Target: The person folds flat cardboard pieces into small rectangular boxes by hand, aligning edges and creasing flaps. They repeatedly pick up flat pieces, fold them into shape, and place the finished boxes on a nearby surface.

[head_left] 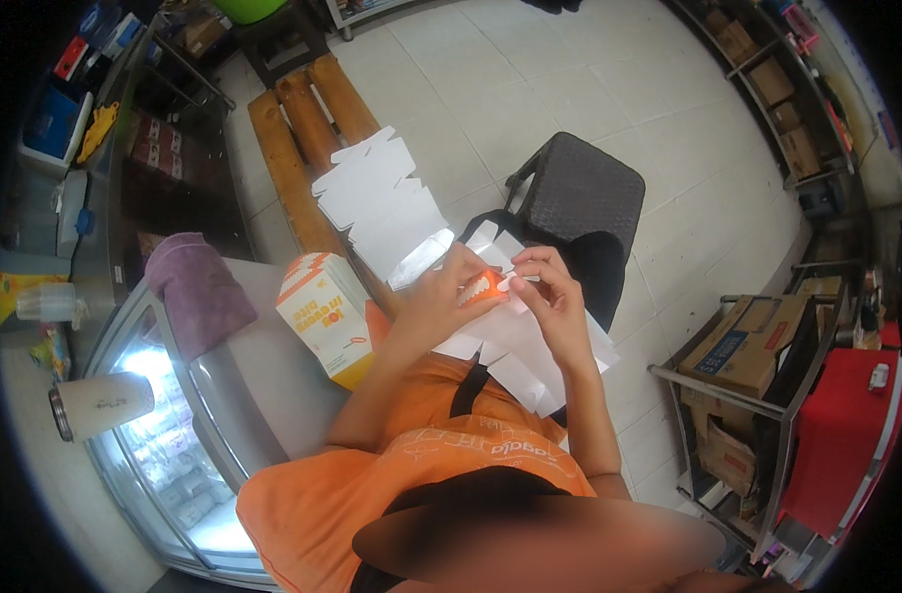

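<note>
Over my lap I hold a small orange-and-white paper carton [483,288]. My left hand [449,287] is wrapped around its left side. At its right end my right hand [553,295] has thumb and fingers pinched on a white flap. White unfolded carton blanks [515,348] lie across my lap below both hands. Just beyond my left hand, a stack of flat white blanks [384,201] with notched edges rests on a wooden bench [298,114]. Beside my left forearm stand printed white, orange and yellow cartons [322,314], packed close together.
A dark woven-top stool [584,188] stands ahead on the tiled floor. On my left are a lit glass-front fridge [174,425], a purple towel [202,292] and a tumbler [105,403]. To the right, a metal rack [737,400] holds cardboard boxes beside a red cooler [841,435].
</note>
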Motion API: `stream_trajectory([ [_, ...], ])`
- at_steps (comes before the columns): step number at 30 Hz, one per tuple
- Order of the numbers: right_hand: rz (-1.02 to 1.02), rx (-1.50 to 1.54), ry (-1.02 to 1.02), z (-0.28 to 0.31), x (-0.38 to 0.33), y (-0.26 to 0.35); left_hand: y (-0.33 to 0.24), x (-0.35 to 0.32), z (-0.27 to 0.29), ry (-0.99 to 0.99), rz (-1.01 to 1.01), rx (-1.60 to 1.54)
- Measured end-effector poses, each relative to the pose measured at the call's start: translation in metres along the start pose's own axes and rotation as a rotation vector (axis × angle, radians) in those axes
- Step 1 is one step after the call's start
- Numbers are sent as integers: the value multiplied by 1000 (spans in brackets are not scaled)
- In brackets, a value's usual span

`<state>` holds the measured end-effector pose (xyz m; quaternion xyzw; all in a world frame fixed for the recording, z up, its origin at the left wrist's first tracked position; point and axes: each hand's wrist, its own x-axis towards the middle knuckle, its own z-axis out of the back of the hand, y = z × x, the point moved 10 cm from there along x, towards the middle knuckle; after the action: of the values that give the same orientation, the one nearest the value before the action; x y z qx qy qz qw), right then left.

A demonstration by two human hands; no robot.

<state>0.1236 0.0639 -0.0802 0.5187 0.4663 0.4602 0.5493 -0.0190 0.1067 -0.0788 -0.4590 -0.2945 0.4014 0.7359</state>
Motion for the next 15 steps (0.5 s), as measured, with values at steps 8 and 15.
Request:
stream_trajectory([
  [8, 287, -432, 86, -21, -12, 32, 19, 5, 3, -16, 114, -222],
  [15, 297, -509, 133, -31, -20, 17, 67, -9, -28, 191, 531, -750],
])
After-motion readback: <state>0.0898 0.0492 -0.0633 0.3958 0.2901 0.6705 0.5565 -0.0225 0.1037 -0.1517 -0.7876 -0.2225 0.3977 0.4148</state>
